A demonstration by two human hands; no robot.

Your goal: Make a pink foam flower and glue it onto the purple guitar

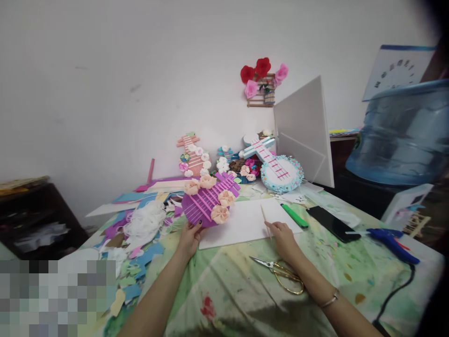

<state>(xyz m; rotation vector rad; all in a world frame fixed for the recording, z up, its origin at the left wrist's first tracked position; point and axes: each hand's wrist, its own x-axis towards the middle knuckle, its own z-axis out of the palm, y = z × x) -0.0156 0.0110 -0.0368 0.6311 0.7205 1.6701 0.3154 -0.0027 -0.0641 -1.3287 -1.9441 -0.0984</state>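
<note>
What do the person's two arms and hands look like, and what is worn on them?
Both forearms are bare, with no sleeves in view. The left hand has dark polish on its nails. The right hand wears no glove; a thin metal bracelet circles its wrist.

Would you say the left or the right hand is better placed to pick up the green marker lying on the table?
Right, probably: the right hand, pinching a thin stick, rests beside the green marker, while the left hand holds the purple guitar.

There are three toy guitars: purple guitar (209, 200), pink guitar (193, 157), blue guitar (277, 168). One scissors (282, 274), one phone (333, 223), one glue gun (393, 241).
</note>
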